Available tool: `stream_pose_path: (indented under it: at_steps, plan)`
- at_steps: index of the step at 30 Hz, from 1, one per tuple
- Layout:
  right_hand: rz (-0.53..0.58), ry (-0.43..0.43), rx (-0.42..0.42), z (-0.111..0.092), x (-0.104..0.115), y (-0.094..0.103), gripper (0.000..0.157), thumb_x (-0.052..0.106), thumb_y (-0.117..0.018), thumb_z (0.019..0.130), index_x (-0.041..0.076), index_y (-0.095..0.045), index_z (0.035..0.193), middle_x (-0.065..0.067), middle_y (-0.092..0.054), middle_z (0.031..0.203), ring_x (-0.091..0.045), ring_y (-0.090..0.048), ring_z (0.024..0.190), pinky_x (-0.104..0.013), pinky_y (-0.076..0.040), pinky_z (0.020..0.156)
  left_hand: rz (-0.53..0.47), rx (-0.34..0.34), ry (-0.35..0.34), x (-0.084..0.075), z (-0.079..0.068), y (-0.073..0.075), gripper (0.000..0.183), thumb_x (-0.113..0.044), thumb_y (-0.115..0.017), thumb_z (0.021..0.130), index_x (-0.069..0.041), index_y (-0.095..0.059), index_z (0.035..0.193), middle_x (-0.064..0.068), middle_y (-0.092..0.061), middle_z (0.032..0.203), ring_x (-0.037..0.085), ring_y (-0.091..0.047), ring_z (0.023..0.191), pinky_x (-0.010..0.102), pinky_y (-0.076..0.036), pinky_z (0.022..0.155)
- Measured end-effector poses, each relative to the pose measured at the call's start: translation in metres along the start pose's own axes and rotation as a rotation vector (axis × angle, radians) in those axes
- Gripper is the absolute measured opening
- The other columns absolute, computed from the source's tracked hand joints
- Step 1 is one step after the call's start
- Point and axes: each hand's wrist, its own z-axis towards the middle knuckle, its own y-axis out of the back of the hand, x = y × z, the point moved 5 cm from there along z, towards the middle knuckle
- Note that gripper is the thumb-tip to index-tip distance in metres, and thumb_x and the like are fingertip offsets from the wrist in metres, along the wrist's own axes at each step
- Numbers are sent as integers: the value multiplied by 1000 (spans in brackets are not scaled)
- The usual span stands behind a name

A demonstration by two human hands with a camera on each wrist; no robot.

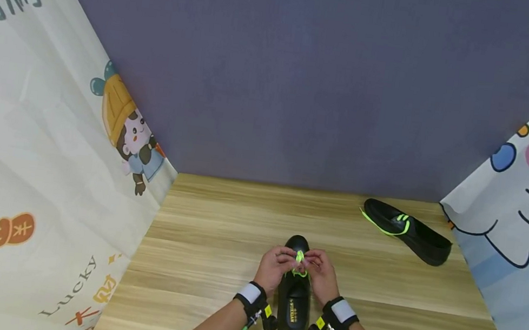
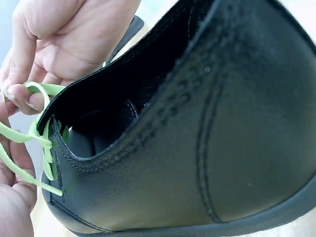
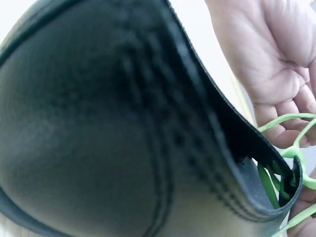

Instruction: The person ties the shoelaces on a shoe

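Note:
A black lace-up shoe [image 1: 291, 329] lies between my forearms, its toe pointing away from me and its heel close to me. Over its front, my left hand [image 1: 274, 268] and my right hand [image 1: 323, 276] meet fingertip to fingertip. Both pinch the bright green shoelace [image 2: 47, 143], whose loops rise from the eyelets. Seen from the left wrist, the right hand [image 2: 74, 37] is across the shoe, partly behind its collar. The right wrist view has the left hand [image 3: 271, 54] beyond the opening, with a lace strand [image 3: 286, 118] at its fingers.
Another black shoe [image 1: 424, 240] with a loose green lace [image 1: 386, 232] lies at the back right of the wooden table [image 1: 220, 209]. A dark panel [image 1: 303, 82] rises behind the table, and printed cloths hang on the left [image 1: 50, 151] and right [image 1: 516, 188].

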Motion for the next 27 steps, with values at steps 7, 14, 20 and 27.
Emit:
stream_pose_path:
  at_steps: [7,14,20,27]
  plan:
    - [-36,-57,-1,0,-4,-1,18,-8,-61,94,-13,-61,112,-15,-67,96,-9,-65,79,-23,-54,73,-15,-40,-4,0,0,0,14,9,-70,88,17,-67,99,16,-70,100,12,-65,84,23,-53,75]
    - [-178,-27,0,-1,5,-4,15,-7,-65,92,-10,-67,107,-19,-69,103,-11,-67,86,-22,-56,74,110,-109,-31,-5,0,-4,10,6,-74,86,10,-74,95,22,-72,105,18,-68,90,22,-54,74]
    - [-335,184,33,-2,8,-3,32,-4,-73,88,-1,-59,117,-10,-73,93,-21,-71,88,-39,-57,79,311,-245,-72,-9,-3,-2,5,-1,-79,83,0,-79,88,9,-75,89,9,-66,76,22,-53,66]
    - [-574,471,54,-7,16,-4,38,-8,-78,80,4,-70,115,-9,-72,99,-24,-70,85,-40,-58,72,406,-276,-121,-12,-6,-1,5,-2,-82,80,-3,-78,84,5,-75,83,6,-67,72,21,-53,63]
